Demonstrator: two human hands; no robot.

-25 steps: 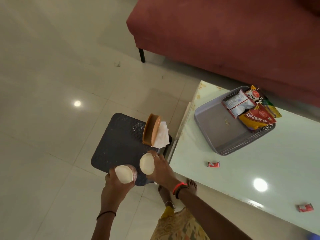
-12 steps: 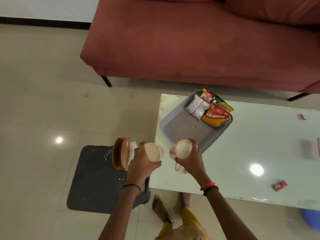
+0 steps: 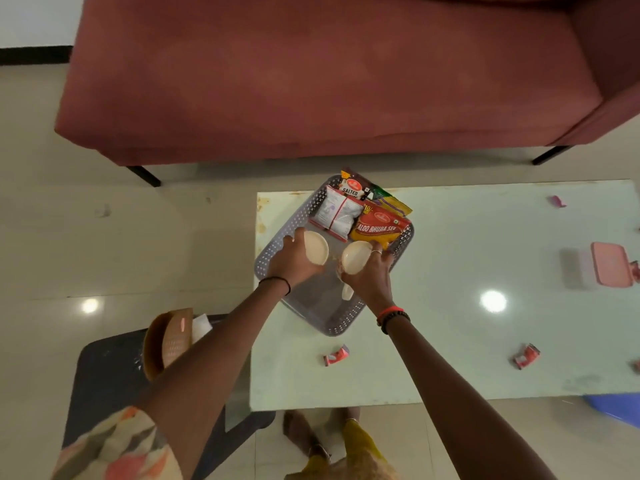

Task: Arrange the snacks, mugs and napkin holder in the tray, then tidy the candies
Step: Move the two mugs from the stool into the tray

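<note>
My left hand (image 3: 292,260) grips a cream mug (image 3: 316,248) and my right hand (image 3: 370,278) grips a second cream mug (image 3: 355,261). Both mugs are over the grey perforated tray (image 3: 325,322) on the pale glass table (image 3: 450,306). Snack packets (image 3: 363,213) fill the tray's far end. The wooden napkin holder (image 3: 166,341) with white napkins stands on a dark stool (image 3: 104,393) left of the table. Red candies (image 3: 336,355) (image 3: 526,356) lie on the table.
A red sofa (image 3: 311,81) stands beyond the table. A pink box (image 3: 609,268) lies near the table's right edge, and another candy (image 3: 558,201) sits at the far right. My feet (image 3: 311,434) are below the table's near edge.
Both hands carried the mugs from above the stool, across the table's edge, to over the tray. The view turned right toward the table.
</note>
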